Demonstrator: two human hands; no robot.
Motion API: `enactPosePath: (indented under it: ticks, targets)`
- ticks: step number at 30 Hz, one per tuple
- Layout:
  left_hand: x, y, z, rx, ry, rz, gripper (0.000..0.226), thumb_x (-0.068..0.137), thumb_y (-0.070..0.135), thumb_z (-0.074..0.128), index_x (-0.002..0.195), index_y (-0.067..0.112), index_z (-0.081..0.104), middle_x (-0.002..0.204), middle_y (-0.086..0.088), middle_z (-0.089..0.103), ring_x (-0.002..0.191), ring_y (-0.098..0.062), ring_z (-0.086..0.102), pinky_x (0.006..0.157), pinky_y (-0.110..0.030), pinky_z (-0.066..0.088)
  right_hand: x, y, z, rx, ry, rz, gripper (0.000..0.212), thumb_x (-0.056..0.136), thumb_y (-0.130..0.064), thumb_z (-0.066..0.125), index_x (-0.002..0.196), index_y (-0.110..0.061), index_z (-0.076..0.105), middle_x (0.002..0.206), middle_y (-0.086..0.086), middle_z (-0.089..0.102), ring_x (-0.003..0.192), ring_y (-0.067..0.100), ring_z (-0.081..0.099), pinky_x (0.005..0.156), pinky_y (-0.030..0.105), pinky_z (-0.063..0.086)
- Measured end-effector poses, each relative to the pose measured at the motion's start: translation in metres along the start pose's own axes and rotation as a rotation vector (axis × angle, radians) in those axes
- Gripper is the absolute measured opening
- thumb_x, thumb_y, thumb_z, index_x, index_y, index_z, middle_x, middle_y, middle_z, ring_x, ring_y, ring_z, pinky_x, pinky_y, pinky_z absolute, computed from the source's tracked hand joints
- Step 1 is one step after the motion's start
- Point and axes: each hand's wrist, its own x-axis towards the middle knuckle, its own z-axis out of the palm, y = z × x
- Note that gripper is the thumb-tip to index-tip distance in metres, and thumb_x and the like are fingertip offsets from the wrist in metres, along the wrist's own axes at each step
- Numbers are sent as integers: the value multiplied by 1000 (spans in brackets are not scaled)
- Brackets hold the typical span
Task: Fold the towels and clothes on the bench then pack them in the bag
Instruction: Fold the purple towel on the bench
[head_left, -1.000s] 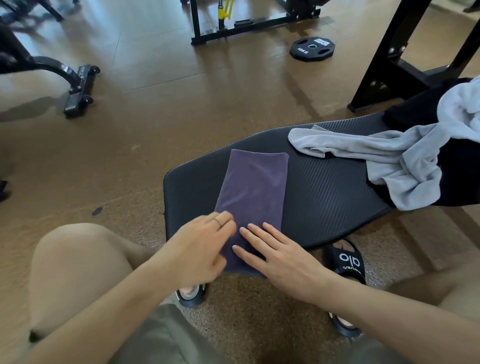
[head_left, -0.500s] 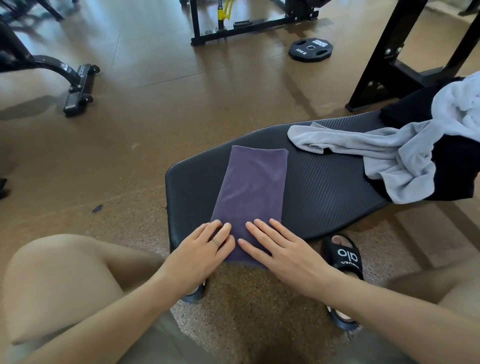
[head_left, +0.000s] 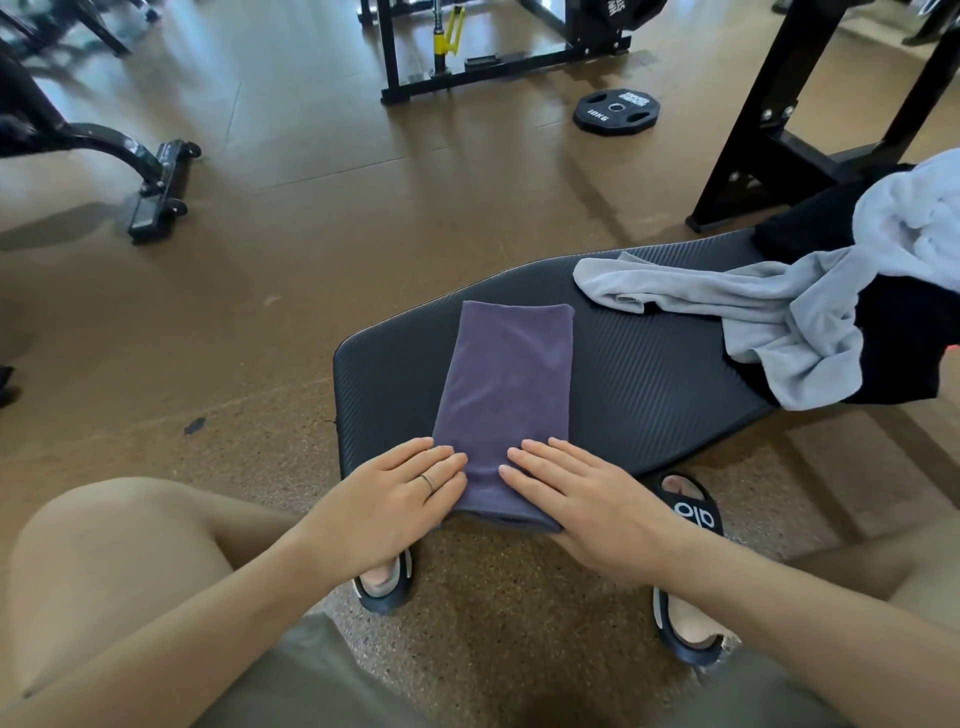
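Nearby, a crumpled grey towel (head_left: 737, 317) drapes over what may be black clothing (head_left: 883, 364). Left hand (head_left: 387, 499) and right hand (head_left: 587, 501), fingers flat, press a folded purple terry towel (head_left: 506, 395) onto the ribbed black worktop (head_left: 639, 384).

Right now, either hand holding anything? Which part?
Nothing is held. Left hand and right hand lie flat, fingers straight, pressing the near end of the folded purple towel on the black padded bench.
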Motion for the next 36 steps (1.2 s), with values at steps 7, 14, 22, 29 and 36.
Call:
enactPosePath:
  ticks: [7,14,22,29,36]
  targets:
    - [4,2,8,-97,21,1,37,93,10,64,130,10,66,135,-7,66,123,-21,64,110,-39,47,-18,24,-11,-43,-39,47,70,91,-35,47,158,-23,30,163,8,31,152,25,26,121,47,28]
    - [13,5,-5,-213,48,-54,35,99,34,49,117,17,73,121,2,73,108,-13,70,102,-31,51,-15,-6,8,-81,66,-4,71,93,-18,55,159,-17,27,161,11,35,148,30,34,120,48,30]
    - [6,-6,-8,-372,-140,-104,53,109,49,25,136,25,64,137,11,63,123,-6,60,114,-24,34,-16,24,-9,304,6,69,60,94,-27,68,150,-30,46,156,-12,41,148,5,29,125,30,16]
    - [16,-9,-17,-825,-126,-481,36,106,50,37,122,34,65,110,23,67,111,2,58,98,-21,43,-7,27,-26,711,-4,295,39,98,-47,51,131,-32,66,134,-20,61,133,-6,45,115,21,33]
    - [27,0,-10,-1155,10,-798,48,102,51,45,84,11,65,80,-6,66,72,-20,59,72,-47,48,2,21,-31,912,238,609,22,100,-42,54,89,-37,73,82,-8,65,79,8,59,69,29,45]
